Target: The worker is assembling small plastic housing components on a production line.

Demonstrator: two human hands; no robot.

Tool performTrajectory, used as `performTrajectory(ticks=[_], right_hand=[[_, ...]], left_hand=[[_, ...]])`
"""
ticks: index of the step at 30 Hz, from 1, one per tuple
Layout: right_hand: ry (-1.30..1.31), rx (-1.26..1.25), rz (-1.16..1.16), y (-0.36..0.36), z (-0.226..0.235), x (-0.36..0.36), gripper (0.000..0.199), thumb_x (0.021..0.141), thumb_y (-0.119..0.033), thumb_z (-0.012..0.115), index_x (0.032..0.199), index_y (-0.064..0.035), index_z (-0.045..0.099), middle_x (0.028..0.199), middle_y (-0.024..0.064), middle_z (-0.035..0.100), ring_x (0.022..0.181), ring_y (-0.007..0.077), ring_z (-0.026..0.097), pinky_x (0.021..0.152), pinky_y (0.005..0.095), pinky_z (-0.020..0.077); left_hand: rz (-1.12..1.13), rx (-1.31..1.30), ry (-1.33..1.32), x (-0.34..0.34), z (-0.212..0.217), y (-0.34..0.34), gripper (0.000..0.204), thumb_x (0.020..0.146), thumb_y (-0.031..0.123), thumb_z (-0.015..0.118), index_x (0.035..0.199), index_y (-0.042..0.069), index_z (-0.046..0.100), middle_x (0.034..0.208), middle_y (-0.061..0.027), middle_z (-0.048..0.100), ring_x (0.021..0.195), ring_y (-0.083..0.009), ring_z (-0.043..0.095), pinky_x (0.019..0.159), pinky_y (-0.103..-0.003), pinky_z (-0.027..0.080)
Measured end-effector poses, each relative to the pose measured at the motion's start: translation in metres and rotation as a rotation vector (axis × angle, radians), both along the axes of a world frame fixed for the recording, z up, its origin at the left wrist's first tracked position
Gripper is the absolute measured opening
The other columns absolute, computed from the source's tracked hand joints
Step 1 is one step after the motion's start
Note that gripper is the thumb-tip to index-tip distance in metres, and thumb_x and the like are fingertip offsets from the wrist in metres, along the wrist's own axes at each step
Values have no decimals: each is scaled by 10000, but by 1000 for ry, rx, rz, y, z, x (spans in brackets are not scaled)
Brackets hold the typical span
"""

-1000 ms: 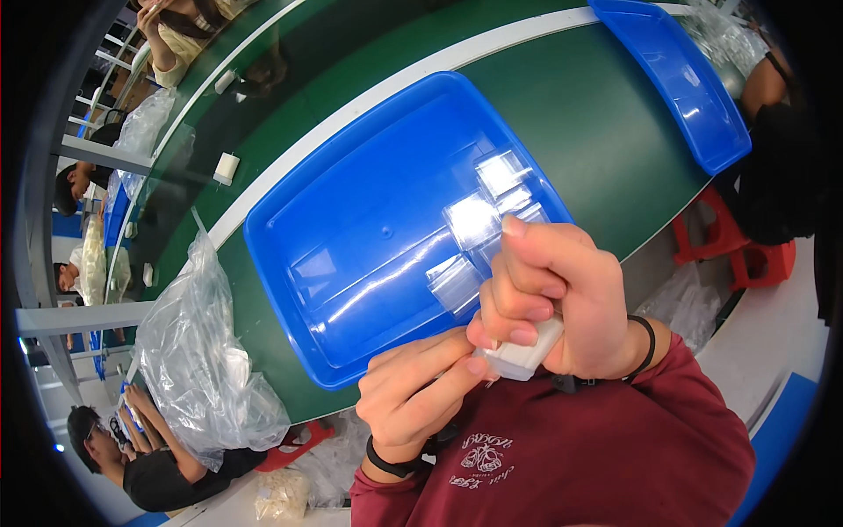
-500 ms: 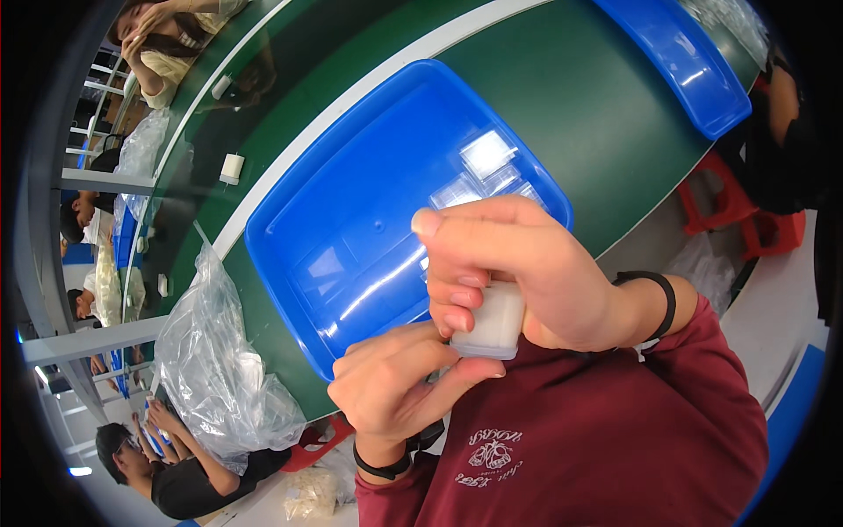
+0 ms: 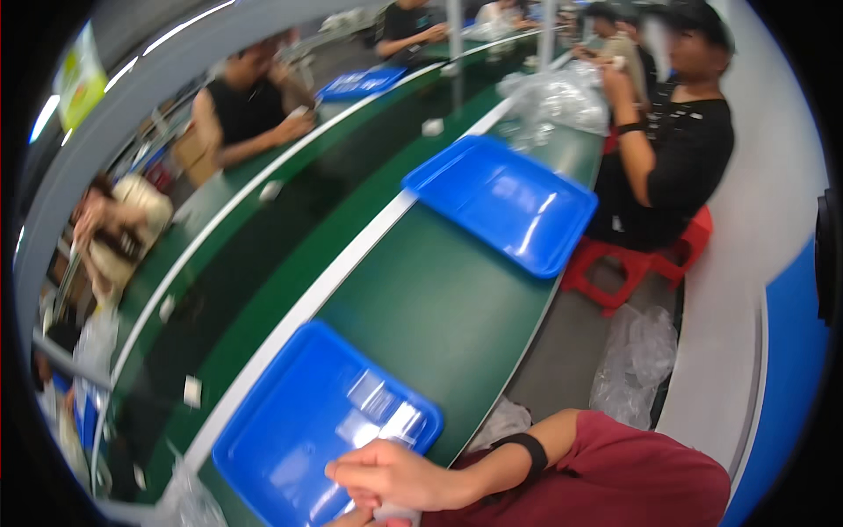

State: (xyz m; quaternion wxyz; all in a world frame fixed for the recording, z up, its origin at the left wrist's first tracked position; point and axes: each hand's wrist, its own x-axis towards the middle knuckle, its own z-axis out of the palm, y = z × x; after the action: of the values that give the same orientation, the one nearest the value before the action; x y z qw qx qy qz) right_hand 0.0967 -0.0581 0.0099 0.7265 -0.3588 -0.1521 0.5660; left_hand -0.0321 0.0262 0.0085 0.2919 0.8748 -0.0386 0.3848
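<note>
My right hand [image 3: 395,477] lies at the bottom edge, fingers curled over a small white object [image 3: 397,514] that peeks out beneath it. Only a sliver of my left hand [image 3: 341,520] shows at the frame's lower edge, just left of that object; its grip is hidden. Both hands hover over the near rim of a blue plastic tray [image 3: 290,430] on the green bench. Several clear plastic packets [image 3: 386,415] lie in the tray's right corner, just above my right hand's knuckles. A black band [image 3: 529,452] circles my right wrist.
A second blue tray [image 3: 500,202] sits farther along the green bench [image 3: 439,299]. A person in black [image 3: 676,149] sits on a red stool [image 3: 615,259] at the right. Clear bags [image 3: 632,360] lie on the floor. Small white pieces [image 3: 191,391] ride the dark belt; other people work across it.
The view has swung up and along the bench, so my hands dropped to the bottom edge. My left hand has nearly left the picture. The white object stays under my right hand.
</note>
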Motion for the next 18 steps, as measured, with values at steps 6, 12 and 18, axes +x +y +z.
performTrajectory(ticks=[6, 12, 18], right_hand=[[-50, -41, -66, -8, 8, 0, 429, 958, -264, 494, 591, -43, 468, 543, -2, 477, 535, 53, 453, 559, 218, 373], [-30, 312, -333, -21, 14, 24, 331, 951, -218, 505, 686, -26, 551, 675, 48, 578, 626, 108, 554, 617, 235, 440], [-105, 84, -545, -9, 5, 19, 269, 972, -243, 476, 854, -17, 560, 796, 55, 583, 760, 133, 556, 699, 268, 457]], left_hand=[[-7, 45, -36, -2, -11, 3, 334, 606, 198, 884, 794, 28, 667, 711, -129, 677, 585, -243, 636, 557, -299, 515], [67, -1187, 150, 29, 0, -14, 475, 623, -108, 785, 1044, -62, 568, 964, -163, 653, 870, -208, 647, 745, -312, 546], [146, -15, -35, 29, -16, -5, 333, 587, -14, 822, 883, 32, 676, 886, -111, 660, 799, -249, 646, 710, -343, 511]])
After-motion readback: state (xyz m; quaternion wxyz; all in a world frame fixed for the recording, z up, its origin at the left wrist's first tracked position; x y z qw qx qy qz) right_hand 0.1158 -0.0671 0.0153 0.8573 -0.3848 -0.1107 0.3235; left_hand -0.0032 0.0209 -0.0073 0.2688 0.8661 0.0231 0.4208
